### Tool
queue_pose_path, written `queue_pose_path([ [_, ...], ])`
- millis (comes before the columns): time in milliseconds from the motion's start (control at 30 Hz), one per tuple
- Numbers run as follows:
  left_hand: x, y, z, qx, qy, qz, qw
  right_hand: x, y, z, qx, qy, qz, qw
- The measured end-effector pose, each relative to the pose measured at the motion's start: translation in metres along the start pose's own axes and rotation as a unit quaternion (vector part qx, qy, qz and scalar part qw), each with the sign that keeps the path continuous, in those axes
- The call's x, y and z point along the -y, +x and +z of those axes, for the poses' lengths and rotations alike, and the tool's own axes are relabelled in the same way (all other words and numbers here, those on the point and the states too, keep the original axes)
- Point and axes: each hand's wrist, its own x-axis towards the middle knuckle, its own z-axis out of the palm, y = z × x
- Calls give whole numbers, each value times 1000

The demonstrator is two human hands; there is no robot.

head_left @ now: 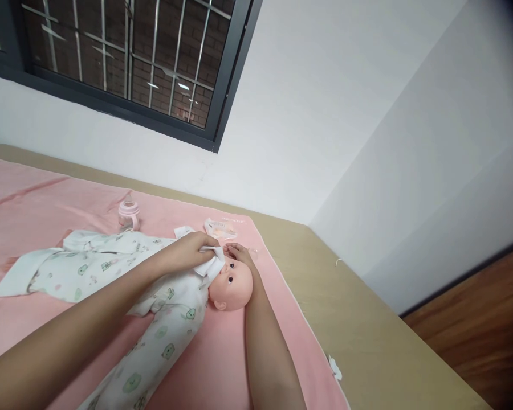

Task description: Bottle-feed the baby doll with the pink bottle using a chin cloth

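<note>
A baby doll (pixel 239 287) lies on its back, dressed in a white outfit with green animal prints (pixel 106 259). Its bald head points to the right. My left hand (pixel 192 249) reaches across the doll's chest, closed on a white cloth (pixel 214 263) that hangs against the doll's mouth and chin. On the far side of the head rests my right hand (pixel 241 254), its fingers stretched toward the doll's cheek and nothing seen in them. The right forearm passes close by the top of the head. Whether the right fingertips touch the face is hard to see.
The doll lies on a pink blanket (pixel 228 353) over a wooden surface (pixel 346 319). Beyond the doll stand a pink baby bottle (pixel 129 213) and a clear plastic packet (pixel 220 229). A crumpled white piece (pixel 335 368) sits at the blanket's right edge. White walls and a barred window rise behind.
</note>
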Motion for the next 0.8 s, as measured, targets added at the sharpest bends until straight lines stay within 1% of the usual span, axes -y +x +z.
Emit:
queue_pose_path([
  [67, -3, -2, 0, 34, 1, -1, 999, 0, 1, 0, -1, 2, -1, 1000],
  [167, -7, -5, 1, 67, 38, -30, 997, 0, 1, 1, 0, 1, -4, 1000],
  [233, -9, -6, 2, 63, 72, -41, 995, 1, 1, 1, -1, 2, -4, 1000],
  [400, -11, -6, 5, 47, 136, -34, 989, 1, 0, 1, -6, -3, 3, 1000],
  [567, -10, -2, 11, 39, 161, -47, 985, 0, -2, 0, 7, 2, -5, 1000],
  [700, -8, 0, 15, 38, 173, -46, 983, 1, -1, 2, -4, -9, -1, 1000],
  [800, -8, 0, 14, 32, 171, -41, 984, 2, 0, 3, -9, -12, 2, 1000],
])
